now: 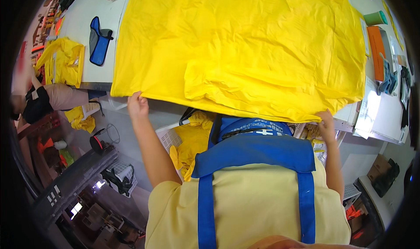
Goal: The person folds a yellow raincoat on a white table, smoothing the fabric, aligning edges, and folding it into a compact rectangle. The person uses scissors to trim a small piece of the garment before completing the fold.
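A large yellow garment (pixel 245 43) of thin, shiny cloth lies spread over the work table, its near hem hanging slightly past the front edge. One loose part, perhaps a sleeve, is folded across its lower middle. With closed fingers my left hand (pixel 138 105) pinches the hem near its left corner. Toward the right end of the same hem, my right hand (pixel 325 123) grips the edge, its fingertips partly hidden by cloth. Between the two hands the hem is stretched fairly straight.
A blue and grey pouch (pixel 100 41) lies on the table's left. At right are a green roll (pixel 375 18), an orange box (pixel 376 52) and papers (pixel 366 111). Yellow cloth (pixel 192 139) fills a basket below the edge. Another person (pixel 46 101) is at far left.
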Tool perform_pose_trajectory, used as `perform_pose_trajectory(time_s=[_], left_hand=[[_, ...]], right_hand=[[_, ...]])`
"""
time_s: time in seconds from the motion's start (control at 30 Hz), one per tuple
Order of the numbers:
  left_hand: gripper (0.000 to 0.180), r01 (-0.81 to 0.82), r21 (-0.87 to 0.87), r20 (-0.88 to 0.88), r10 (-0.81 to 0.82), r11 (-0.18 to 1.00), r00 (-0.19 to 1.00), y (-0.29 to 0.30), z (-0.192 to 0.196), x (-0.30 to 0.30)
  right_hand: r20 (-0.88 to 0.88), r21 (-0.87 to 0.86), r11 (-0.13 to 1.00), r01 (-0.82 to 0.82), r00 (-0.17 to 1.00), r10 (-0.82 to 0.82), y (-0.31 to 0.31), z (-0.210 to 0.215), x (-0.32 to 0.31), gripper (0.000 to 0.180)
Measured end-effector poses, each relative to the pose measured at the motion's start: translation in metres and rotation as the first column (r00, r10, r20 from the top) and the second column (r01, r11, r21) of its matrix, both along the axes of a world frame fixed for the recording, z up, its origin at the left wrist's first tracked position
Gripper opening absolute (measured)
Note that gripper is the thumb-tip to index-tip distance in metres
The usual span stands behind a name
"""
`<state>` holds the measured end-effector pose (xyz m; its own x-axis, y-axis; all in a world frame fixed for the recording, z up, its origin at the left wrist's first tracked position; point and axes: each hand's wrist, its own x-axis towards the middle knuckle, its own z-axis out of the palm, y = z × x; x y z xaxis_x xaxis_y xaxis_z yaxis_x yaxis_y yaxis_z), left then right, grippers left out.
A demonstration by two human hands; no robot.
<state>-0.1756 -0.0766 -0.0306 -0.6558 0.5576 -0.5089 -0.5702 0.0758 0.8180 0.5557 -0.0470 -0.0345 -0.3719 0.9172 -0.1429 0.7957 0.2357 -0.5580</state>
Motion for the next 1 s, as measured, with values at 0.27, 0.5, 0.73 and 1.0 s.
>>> perform_pose_trajectory(time_s=[0.27, 0.5, 0.73, 1.0], left_hand=[[0.012, 0.195, -0.002, -0.138, -0.194, 0.981, 0.971, 0.176, 0.038, -0.04], [0.043, 0.511, -0.429, -0.893, -0.436, 0.745, -0.113, 0.238, 0.008, 0.153], [0.055, 0.176, -0.89, -0.417, -0.591, 0.422, -0.69, 0.208, -0.034, 0.244], [0.056, 0.236, -0.881, -0.452, -0.586, 0.409, -0.672, 0.216, -0.039, 0.246]], right_hand=[[0.105, 0.22, 0.894, 0.391, 0.901, -0.421, 0.162, 0.078, -0.035, 0.034], [0.355, 0.224, 0.911, 0.345, 0.842, -0.406, 0.245, -0.009, -0.04, 0.043], [0.274, 0.632, 0.756, 0.172, 0.863, -0.425, 0.208, -0.006, -0.03, 0.032], [0.217, 0.614, 0.675, 0.408, 0.735, -0.642, 0.102, -0.028, 0.112, 0.018]])
